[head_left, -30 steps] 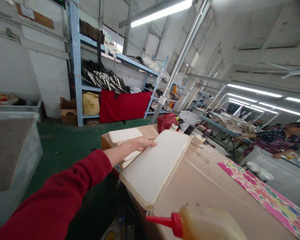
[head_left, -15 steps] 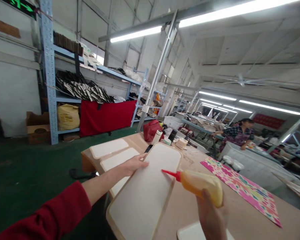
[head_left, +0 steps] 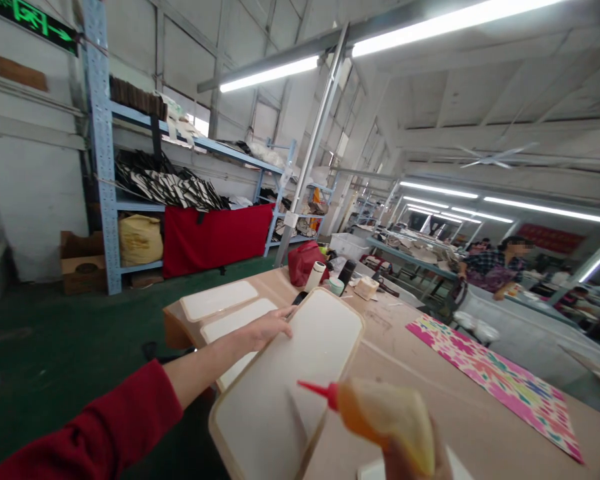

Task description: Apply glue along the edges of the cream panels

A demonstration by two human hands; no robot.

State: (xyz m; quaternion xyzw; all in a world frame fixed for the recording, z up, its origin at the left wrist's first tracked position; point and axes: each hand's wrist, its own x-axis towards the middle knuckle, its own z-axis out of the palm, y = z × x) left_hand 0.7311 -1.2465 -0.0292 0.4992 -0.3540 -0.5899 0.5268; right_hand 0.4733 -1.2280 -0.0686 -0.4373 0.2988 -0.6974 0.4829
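My left hand point(head_left: 271, 328) grips the left edge of a white rounded panel point(head_left: 280, 393) with a tan border, its thumb on the white face. The panel is tilted above the table, its near end toward me. My right hand point(head_left: 405, 460), low in the view and partly cut off, is wrapped round a squeeze bottle point(head_left: 380, 413) of amber liquid. The bottle's red nozzle point(head_left: 317, 392) points left over the panel's white face; whether its tip touches cannot be told.
Two similar panels point(head_left: 219, 299) lie at the table's left edge. Part of another shows under my right hand. A pink floral sheet point(head_left: 500, 383) lies at right. A red bag point(head_left: 306, 262), a white bottle point(head_left: 315, 276) and a tape roll point(head_left: 366, 288) stand at the back. A person point(head_left: 497, 263) works beyond.
My right hand has brought the bottle down and to the left, toward the near part of the panel. My left hand keeps its grip on the panel's edge, nearly unmoved.
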